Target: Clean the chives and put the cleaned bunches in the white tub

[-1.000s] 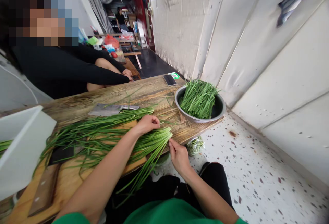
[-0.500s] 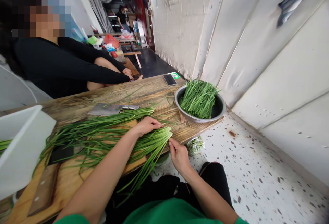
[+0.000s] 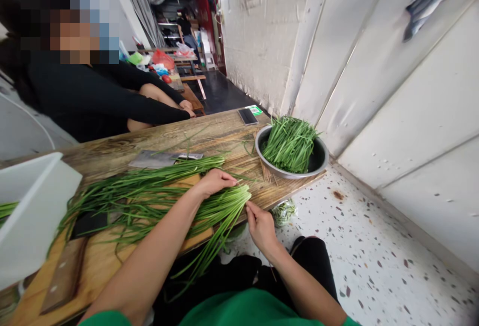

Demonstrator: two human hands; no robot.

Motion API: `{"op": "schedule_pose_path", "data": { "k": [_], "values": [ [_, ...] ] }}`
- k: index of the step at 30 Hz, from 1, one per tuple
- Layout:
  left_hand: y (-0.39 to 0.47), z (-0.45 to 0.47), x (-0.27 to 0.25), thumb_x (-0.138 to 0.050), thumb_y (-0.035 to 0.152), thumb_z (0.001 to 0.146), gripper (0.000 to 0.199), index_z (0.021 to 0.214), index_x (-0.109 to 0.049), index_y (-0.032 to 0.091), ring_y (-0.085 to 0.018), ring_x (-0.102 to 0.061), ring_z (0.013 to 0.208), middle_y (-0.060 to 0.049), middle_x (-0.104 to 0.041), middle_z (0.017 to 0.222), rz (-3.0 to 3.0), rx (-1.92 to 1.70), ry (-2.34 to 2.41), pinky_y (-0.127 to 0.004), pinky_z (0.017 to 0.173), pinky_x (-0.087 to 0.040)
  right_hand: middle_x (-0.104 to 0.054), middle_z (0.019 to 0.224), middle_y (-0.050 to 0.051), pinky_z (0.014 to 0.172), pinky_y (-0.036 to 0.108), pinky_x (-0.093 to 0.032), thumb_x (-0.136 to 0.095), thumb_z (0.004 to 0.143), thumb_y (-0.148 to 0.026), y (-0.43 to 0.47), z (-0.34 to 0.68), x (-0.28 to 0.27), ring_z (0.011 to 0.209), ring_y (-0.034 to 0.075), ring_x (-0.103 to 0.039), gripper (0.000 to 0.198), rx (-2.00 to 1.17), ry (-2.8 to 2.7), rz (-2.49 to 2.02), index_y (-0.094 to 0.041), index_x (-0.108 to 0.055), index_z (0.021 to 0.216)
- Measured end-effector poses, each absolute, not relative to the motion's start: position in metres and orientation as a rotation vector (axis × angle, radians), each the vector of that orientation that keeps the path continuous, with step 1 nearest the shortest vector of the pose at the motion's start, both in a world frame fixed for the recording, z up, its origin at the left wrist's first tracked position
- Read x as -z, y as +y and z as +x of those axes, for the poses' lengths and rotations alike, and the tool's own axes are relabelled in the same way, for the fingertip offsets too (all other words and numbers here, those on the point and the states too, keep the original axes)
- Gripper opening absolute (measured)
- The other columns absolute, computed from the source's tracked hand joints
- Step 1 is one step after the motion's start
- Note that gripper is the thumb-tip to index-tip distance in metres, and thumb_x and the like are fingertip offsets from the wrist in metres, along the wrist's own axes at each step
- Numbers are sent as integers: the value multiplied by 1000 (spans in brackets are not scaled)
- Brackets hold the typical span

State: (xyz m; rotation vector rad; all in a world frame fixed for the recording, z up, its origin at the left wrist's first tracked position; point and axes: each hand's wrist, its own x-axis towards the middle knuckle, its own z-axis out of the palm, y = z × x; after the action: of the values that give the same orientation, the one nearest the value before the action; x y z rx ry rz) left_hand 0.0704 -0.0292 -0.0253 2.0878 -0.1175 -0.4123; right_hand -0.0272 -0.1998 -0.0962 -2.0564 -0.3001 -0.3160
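Observation:
On the wooden table's near edge lies a bunch of garlic chives [image 3: 224, 206], its pale cut ends fanned to the right. My left hand [image 3: 215, 182] is closed in a pinch at the far side of these ends, with a thin pale tip just beyond the fingertips. At the near side my right hand [image 3: 261, 224] pinches a thin bamboo skewer [image 3: 273, 271]; most of it is hidden by the hand and chives. More long chives [image 3: 123, 189] spread leftward over a cutting board [image 3: 101, 261]. Behind them lies a cleaver blade [image 3: 149, 159].
A metal bowl [image 3: 322, 159] of chives stands on the table's right end, beside loose skewers [image 3: 266, 172] and a phone [image 3: 247, 116]. A wooden-handled knife [image 3: 65, 276] and white bin [image 3: 56, 191] are at left. Across the table sits a person [image 3: 86, 96].
My hands and the chives stay almost still. The person across the table has leaned slightly to the right, and a person in the background has moved slightly right.

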Motion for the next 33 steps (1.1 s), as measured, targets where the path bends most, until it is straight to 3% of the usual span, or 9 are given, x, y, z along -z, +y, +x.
{"op": "schedule_pose_path", "data": {
  "k": [24,28,33],
  "values": [
    [-35,64,22,-65,34,57,32,79,-70,12,-17,-59,68,-6,-69,77,2135,431,-175,-26,69,-44,-68,91,7,69,26,-51,-35,86,-22,-197,-29,93,75,19,-65,32,284,-277,-2058,-17,-62,103],
    [-28,65,17,-62,36,62,34,85,-69,12,-18,-60,75,-7,-68,83,2150,485,-266,-27,72,-44,-67,93,6,72,26,-50,-34,87,-22,-197,-31,94,79,18,-65,32,302,-294,-2033,-19,-60,106],
    [-8,77,13,-57,38,67,34,89,-68,14,-21,-60,85,-6,-67,91,2330,58,-141,-28,79,-41,-66,97,7,74,28,-51,-36,86,-23,-196,-31,99,82,19,-64,31,336,-289,-2011,-18,-60,106]
  ]
}}
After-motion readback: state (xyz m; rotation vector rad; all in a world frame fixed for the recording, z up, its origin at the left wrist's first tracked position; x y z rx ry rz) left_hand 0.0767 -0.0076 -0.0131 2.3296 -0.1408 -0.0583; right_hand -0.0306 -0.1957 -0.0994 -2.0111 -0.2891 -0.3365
